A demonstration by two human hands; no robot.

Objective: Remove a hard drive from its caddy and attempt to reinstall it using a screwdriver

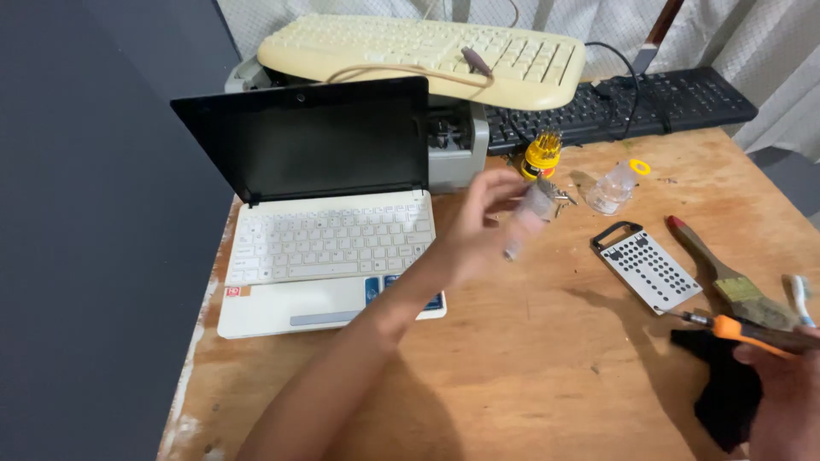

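Your left hand (478,224) hung blurred over the table (530,376), fingers pinched on a small clear piece (528,213) just right of the laptop (329,256). Your right hand (781,388) was closed around an orange screwdriver (743,330) at the table's right edge. That loose pinch could have dropped the piece among the screws. I counted one laptop, two keyboards, one brush (726,277), one perforated plate (649,269).

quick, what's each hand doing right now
Left hand: raised over the table, fingers around a small blurred clear thing; too blurred to identify.
Right hand: closed on an orange-handled screwdriver.
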